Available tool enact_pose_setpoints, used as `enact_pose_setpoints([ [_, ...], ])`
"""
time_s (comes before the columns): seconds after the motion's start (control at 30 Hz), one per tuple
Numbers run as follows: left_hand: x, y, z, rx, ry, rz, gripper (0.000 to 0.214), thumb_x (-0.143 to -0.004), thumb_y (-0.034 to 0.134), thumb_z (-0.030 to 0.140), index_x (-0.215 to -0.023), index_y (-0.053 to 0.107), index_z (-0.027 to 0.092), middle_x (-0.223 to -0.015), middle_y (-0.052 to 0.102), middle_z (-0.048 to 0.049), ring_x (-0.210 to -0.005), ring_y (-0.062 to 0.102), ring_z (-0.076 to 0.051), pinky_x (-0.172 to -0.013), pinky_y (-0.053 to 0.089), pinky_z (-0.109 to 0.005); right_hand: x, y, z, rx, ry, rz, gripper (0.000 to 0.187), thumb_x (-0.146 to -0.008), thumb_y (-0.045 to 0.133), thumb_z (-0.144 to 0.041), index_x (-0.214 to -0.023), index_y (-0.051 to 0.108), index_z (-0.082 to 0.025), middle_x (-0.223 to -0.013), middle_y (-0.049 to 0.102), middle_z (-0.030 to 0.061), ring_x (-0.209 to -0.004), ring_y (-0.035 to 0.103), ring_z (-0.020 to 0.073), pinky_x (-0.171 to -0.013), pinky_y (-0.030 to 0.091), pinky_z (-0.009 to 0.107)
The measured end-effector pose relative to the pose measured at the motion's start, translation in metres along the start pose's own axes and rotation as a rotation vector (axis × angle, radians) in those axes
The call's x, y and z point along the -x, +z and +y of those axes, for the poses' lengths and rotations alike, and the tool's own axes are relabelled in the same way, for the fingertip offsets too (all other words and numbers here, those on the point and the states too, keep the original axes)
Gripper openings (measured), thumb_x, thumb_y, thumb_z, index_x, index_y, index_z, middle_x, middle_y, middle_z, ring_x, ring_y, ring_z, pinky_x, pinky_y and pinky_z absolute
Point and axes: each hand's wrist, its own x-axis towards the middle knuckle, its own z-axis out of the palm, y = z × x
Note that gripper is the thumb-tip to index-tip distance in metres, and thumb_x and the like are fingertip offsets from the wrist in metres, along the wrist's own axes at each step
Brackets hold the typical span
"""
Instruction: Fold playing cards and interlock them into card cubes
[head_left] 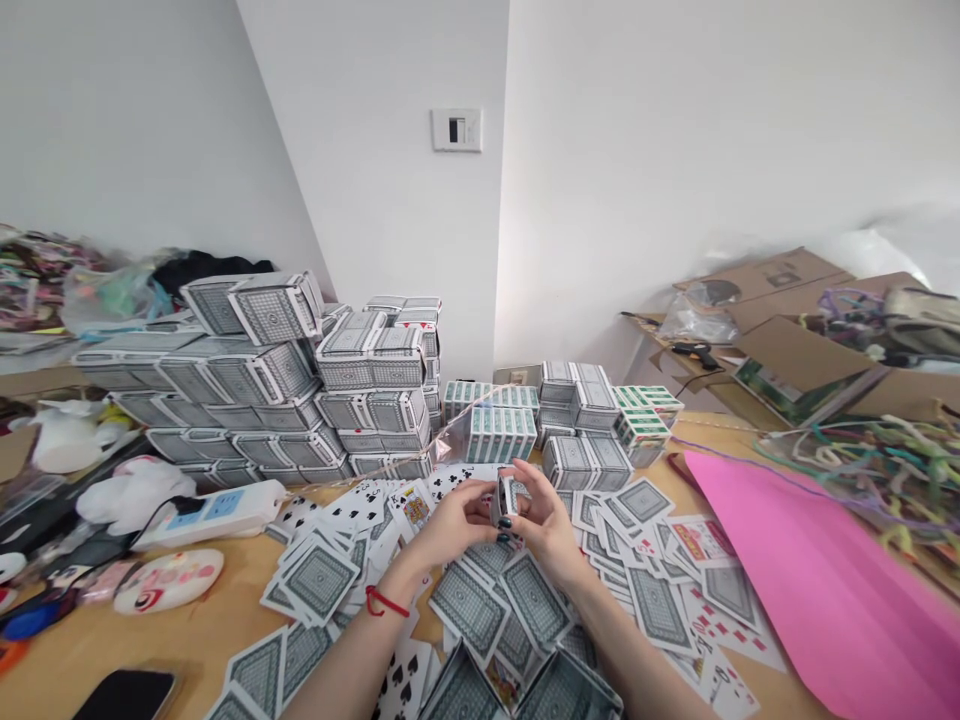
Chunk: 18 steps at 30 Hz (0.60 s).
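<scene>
My left hand (448,524) and my right hand (546,524) meet over the table's middle. Together they grip a small stack of playing cards (504,496), held on edge between the fingertips. The left wrist wears a red string bracelet (385,602). Loose playing cards (480,600) lie scattered under and around both hands, some face up, most showing grey patterned backs. Behind them rise piles of boxed card decks (300,390).
A pink paper sheet (810,570) lies at the right, with coloured cords (885,460) and cardboard boxes (810,330) behind it. At the left are a white device (217,510), soft toys (127,490) and a black phone (124,695). Green-boxed decks (499,420) stand at the back.
</scene>
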Motion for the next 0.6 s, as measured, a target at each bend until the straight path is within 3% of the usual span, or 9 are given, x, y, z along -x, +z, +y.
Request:
enact_pose_setpoints([
  [0.47, 0.0014, 0.0036, -0.0027, -0.122, 0.045, -0.016, 0.053, -0.057, 0.068, 0.006, -0.108, 0.058, 0.017, -0.112, 0.048, -0.0079, -0.079, 0.058, -0.014, -0.072, 0.051, -0.03, -0.0001, 0.0001, -0.0051, 0.024, 0.077, 0.009, 0.062, -0.061, 0.075, -0.024, -0.118, 0.052, -0.029, -0.127, 0.048, 0.0064, -0.058, 0.048, 0.0091, -0.044, 0.039, 0.021],
  [0.6, 0.0022, 0.0067, -0.0017, -0.189, 0.104, 0.044, 0.057, -0.058, 0.064, 0.003, -0.112, 0.054, 0.018, -0.114, 0.044, -0.0085, -0.083, 0.059, -0.016, -0.075, 0.052, -0.032, -0.0009, -0.0004, -0.0052, 0.037, 0.126, 0.059, 0.052, -0.07, 0.066, -0.037, -0.119, 0.053, -0.026, -0.124, 0.053, 0.0061, -0.059, 0.051, 0.0104, -0.044, 0.038, 0.02],
])
